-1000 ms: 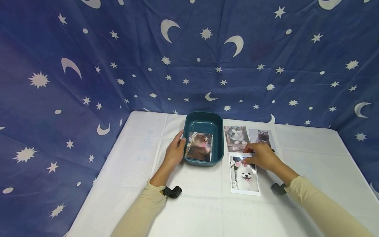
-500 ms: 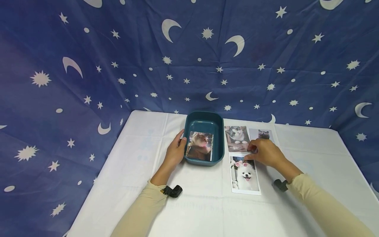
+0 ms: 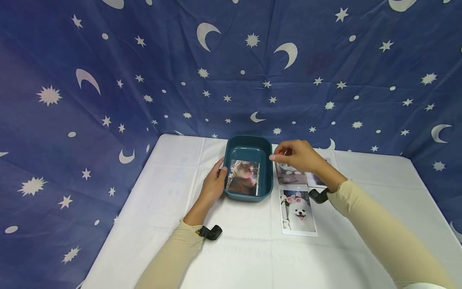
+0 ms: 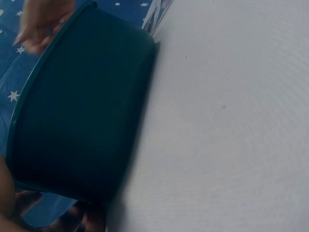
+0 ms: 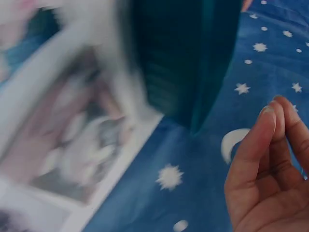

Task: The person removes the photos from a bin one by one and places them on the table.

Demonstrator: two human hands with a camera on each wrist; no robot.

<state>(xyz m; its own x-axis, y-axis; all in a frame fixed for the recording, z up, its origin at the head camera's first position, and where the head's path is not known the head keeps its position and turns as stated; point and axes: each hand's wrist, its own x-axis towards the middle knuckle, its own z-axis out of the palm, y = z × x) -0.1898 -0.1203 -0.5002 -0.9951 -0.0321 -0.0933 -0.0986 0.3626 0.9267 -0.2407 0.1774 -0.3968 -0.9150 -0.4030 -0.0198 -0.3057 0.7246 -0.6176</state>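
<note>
At the left side of a dark teal plastic box (image 3: 267,176), my left hand (image 3: 213,184) holds the wall, thumb at the rim; its fingers (image 4: 72,217) show dimly in the left wrist view. Inside the box lies a photo (image 3: 242,177) of a brown furry animal, tilted against the near end. Just right of the box's rim hovers my right hand (image 3: 297,155), fingers loosely bent, thumb near the fingertips and nothing between them. Below it lies a cat photo (image 3: 291,177), partly covered by the hand. A white dog photo (image 3: 298,212) lies nearer, fully visible.
Another photo (image 3: 316,180) lies mostly hidden under the right wrist. White cloth (image 3: 231,257) covers the table, which meets a blue curtain (image 3: 223,60) with moons and stars at the back. Each wrist wears a black camera, as on the left wrist camera (image 3: 211,233).
My right hand has left the top edge of the dog photo and moved up and left, over the cat photo toward the box. The left hand and the box stay in place.
</note>
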